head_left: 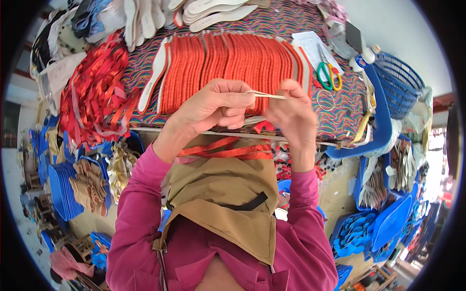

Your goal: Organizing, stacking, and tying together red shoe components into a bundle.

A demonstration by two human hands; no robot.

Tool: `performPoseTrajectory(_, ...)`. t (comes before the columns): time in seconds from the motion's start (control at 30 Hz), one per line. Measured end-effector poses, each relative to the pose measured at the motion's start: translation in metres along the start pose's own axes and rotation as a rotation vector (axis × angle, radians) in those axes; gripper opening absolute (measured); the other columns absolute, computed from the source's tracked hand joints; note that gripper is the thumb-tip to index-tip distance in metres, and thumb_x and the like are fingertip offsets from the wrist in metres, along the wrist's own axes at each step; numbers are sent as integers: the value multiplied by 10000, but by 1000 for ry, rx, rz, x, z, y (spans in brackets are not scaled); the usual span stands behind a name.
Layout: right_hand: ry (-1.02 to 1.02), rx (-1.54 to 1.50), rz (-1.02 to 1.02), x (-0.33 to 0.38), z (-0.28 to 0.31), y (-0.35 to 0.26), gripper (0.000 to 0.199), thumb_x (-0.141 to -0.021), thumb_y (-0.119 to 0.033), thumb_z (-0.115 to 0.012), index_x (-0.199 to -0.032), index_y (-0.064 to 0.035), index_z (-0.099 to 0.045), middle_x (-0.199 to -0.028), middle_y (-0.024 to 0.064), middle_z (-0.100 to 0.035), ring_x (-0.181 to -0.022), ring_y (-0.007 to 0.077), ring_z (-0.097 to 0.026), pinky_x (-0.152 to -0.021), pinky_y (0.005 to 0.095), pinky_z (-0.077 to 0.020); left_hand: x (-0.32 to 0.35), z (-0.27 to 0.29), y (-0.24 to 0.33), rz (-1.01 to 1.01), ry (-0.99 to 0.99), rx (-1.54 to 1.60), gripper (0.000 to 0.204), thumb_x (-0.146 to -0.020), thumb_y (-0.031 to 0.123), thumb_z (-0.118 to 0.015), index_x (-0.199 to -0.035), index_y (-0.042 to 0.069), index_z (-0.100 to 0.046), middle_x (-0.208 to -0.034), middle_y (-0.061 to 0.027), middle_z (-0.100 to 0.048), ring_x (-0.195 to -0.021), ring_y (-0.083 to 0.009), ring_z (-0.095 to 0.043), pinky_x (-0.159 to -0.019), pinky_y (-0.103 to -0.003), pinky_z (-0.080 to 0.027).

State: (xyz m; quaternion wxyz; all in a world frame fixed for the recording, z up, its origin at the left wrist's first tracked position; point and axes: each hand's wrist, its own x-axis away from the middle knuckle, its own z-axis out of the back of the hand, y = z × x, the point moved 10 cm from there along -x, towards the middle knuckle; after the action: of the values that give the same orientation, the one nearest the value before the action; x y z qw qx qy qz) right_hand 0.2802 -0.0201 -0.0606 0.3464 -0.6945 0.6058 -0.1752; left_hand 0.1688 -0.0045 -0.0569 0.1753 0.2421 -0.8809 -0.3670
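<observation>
A thin cream rubber band [268, 95] is drawn out as a double strand between my hands, above the table's near edge. My left hand [218, 104] pinches one end between thumb and fingers. At the other end my right hand [293, 109], slightly blurred, has its fingers curled round the band. Just behind both hands stands a long, tightly packed row of red-covered insoles [223, 63]. A pale insole with a red edge [154, 77] leans at the row's left end. Red ribbon strips [233, 151] lie across my brown apron [218, 179], below the hands.
Left of the row is a heap of red ribbon [94, 92]. White insoles [216, 14] lie at the back. Scissors [329, 75], paper [307, 41] and a thin ring [325, 100] are on the right. A blue basket [398, 80] and blue trays [395, 223] stand beyond.
</observation>
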Motion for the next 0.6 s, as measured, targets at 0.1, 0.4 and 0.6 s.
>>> performPoseTrajectory(0.1, 50, -95, 106, 14, 17, -23, 372, -825, 5, -577, -1195, -24, -571, -765, 21, -570, -597, 92, -464, -547, 223, -379, 43, 24, 9, -9, 61, 61, 76, -919, 37, -628, -963, -23, -647, -661, 6, -553, -455, -51, -330, -503, -224, -314)
performPoseTrajectory(0.4, 381, 1317, 244, 11, -11, 17, 211, -813, 23, -691, -991, -90, -678, -682, -54, -538, -538, 50, -403, -502, 201, -316, 128, 76, 5, -209, 622, -615, 129, -814, -25, -635, -907, 1, -720, -686, 25, -589, -567, -42, -425, -519, -197, -320)
performPoseTrajectory(0.6, 572, 1357, 477, -14, -23, 22, 95, -890, -34, -707, -972, -82, -701, -618, -44, -504, -519, 72, -387, -472, 236, -299, 221, 135, 76, -742, 1266, -894, 208, -817, -39, -650, -999, 46, -706, -663, 34, -572, -581, -43, -448, -548, -190, -369)
